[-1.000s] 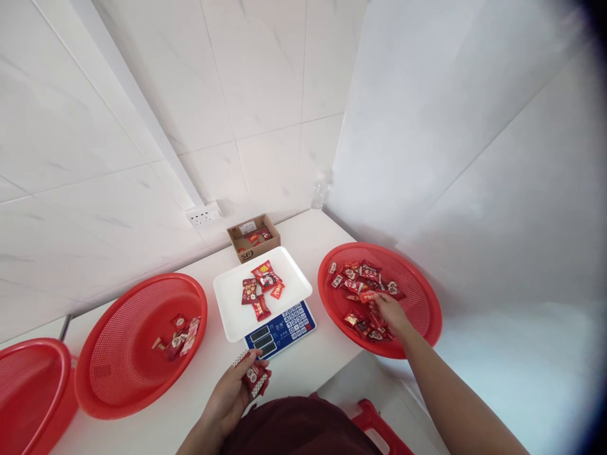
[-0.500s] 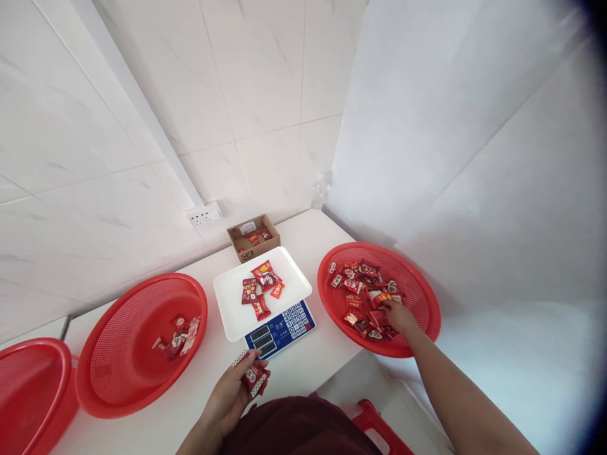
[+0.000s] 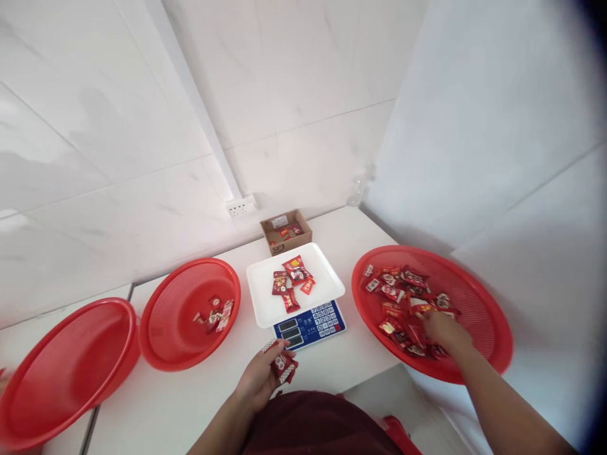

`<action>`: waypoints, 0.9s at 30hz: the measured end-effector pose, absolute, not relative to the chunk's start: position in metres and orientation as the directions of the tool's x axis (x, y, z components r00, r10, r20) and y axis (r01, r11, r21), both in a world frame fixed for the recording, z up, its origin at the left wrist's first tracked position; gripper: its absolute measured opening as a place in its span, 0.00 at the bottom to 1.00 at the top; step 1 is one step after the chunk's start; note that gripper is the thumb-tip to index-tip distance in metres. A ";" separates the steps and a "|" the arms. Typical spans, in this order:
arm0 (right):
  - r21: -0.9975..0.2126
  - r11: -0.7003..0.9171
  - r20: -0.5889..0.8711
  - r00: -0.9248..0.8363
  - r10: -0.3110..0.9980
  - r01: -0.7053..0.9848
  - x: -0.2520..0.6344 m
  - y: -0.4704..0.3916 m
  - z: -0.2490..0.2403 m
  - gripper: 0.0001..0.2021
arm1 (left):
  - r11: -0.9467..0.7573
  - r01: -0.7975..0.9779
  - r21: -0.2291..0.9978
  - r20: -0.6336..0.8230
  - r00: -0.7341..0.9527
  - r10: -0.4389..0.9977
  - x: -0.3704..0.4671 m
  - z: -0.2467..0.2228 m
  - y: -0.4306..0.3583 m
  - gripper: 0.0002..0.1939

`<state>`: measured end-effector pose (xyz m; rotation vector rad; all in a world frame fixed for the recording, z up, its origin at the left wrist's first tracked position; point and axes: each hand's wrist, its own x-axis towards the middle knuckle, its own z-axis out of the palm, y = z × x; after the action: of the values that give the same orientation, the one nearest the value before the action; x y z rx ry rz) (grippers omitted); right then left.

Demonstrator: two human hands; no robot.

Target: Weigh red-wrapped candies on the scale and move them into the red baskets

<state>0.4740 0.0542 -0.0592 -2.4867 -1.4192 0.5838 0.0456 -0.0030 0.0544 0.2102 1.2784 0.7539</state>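
Note:
My left hand (image 3: 260,378) is closed around red snack packets (image 3: 283,364) with dotted white ends, just in front of the scale. Reaching into the right-hand red basket (image 3: 493,316), my right hand (image 3: 446,332) has its fingers bent down among a pile of small red snack packets (image 3: 391,292). Its fingertips are partly hidden, beside a red and yellow packet (image 3: 419,306). Between my hands stands a digital scale (image 3: 310,325) with a blue keypad panel. On its white tray (image 3: 260,306) lie several red packets (image 3: 297,270) of differing sizes.
Behind the scale, a small cardboard box (image 3: 290,243) holds more packets. Left of the scale, a red basket (image 3: 165,316) contains a few packets, with another red basket (image 3: 71,366) beyond it. A blurred bit of another person's hand (image 3: 4,377) shows at the left edge. A wall socket (image 3: 241,206) is behind.
The view has swung left, so everything sits further right in the picture. My left hand still holds its packets, and my right hand stays in the right basket, fingers lower among the packets.

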 end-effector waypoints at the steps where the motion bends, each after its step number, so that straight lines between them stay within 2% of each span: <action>1: -0.372 -0.508 -0.244 0.446 0.861 0.777 0.467 0.057 -0.051 0.11 | 0.743 -0.398 0.539 -0.783 0.089 0.616 0.045 0.055 -0.003 0.11; 3: -0.409 -0.475 -0.248 0.406 0.879 0.779 0.444 0.063 -0.032 0.15 | 0.736 -0.408 0.540 -0.780 0.087 0.620 0.044 0.055 -0.003 0.11; 5: -0.568 -0.380 -0.212 0.316 0.925 0.730 0.408 0.069 -0.011 0.16 | 0.736 -0.412 0.537 -0.780 0.089 0.619 0.044 0.056 -0.003 0.11; 8: -0.757 -0.201 -0.194 0.081 0.978 0.621 0.342 0.078 0.012 0.16 | 0.742 -0.411 0.530 -0.781 0.103 0.616 0.045 0.055 -0.003 0.11; 10: -0.812 -0.141 -0.218 -0.071 0.973 0.567 0.300 0.085 0.018 0.14 | 0.740 -0.411 0.533 -0.775 0.113 0.622 0.045 0.055 -0.004 0.12; 14: -0.837 -0.107 -0.191 -0.102 0.976 0.537 0.248 0.100 0.016 0.14 | 0.728 -0.419 0.542 -0.769 0.102 0.631 0.041 0.056 -0.006 0.12; 19: -0.879 -0.103 -0.155 -0.074 0.985 0.466 0.249 0.097 0.014 0.18 | 0.724 -0.433 0.537 -0.783 0.064 0.619 0.035 0.057 -0.010 0.12; 23: -0.866 -0.175 -0.233 -0.067 0.970 0.468 0.269 0.071 0.010 0.15 | 0.745 -0.417 0.520 -0.804 0.055 0.592 0.034 0.055 -0.012 0.12; 27: -0.876 -0.176 -0.302 -0.227 0.926 0.448 0.264 0.030 0.015 0.14 | 0.761 -0.291 0.580 -0.777 0.081 0.624 0.039 0.053 -0.012 0.18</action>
<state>0.2641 0.0296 0.0149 -1.5782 -1.6379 1.3902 0.0389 -0.0124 0.0532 0.3068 1.3237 0.6997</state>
